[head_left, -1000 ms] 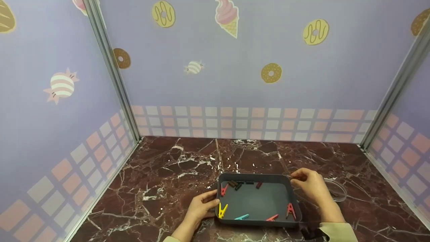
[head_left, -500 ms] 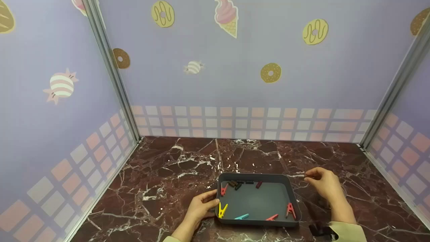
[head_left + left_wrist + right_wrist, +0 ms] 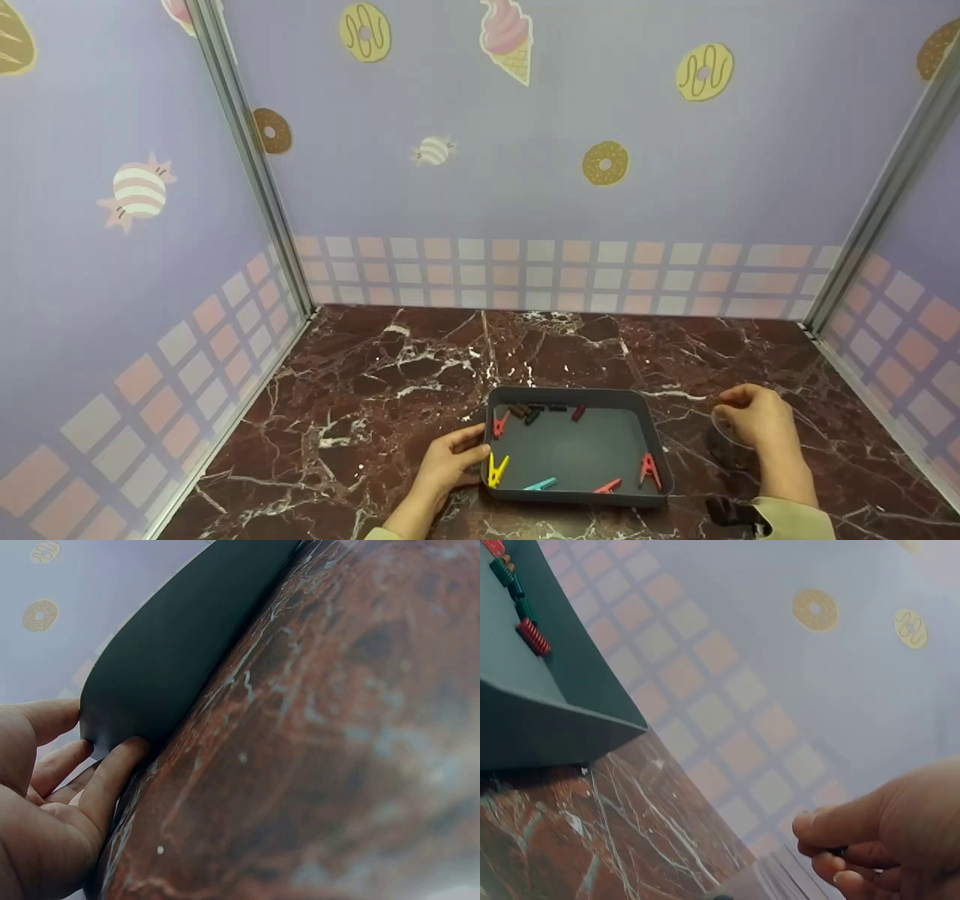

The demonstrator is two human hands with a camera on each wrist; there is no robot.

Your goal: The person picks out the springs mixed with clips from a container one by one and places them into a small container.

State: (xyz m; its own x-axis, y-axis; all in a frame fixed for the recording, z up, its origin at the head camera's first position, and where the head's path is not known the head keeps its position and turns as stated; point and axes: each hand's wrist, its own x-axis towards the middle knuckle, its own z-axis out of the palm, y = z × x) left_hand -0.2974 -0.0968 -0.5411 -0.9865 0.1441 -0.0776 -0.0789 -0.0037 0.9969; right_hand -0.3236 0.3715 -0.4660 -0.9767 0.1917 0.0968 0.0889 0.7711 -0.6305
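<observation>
A dark grey tray point(image 3: 577, 496) lies on the marble table. My left hand point(image 3: 444, 463) holds its left side, thumb at the rim and fingers against the wall; the left wrist view shows those fingertips touching the tray point(image 3: 165, 652). To the right of the tray, my right hand point(image 3: 761, 420) is above a clear round container point(image 3: 724, 427), which it partly covers. In the right wrist view, the thumb and fingers of my right hand point(image 3: 877, 840) pinch a small dark piece point(image 3: 838, 850), mostly hidden. A red spring point(image 3: 532, 636) and green springs point(image 3: 523, 609) lie in the tray.
Also in the tray are a yellow clothespin point(image 3: 496, 471), a blue clothespin point(image 3: 540, 484) and several red clothespins point(image 3: 649, 471). Brown springs point(image 3: 519, 411) are at the back left corner. Patterned panels point(image 3: 525, 187) enclose the table's back and sides.
My right hand has moved right, from the tray's right rim to above the clear container. The left hand and the tray have stayed in place.
</observation>
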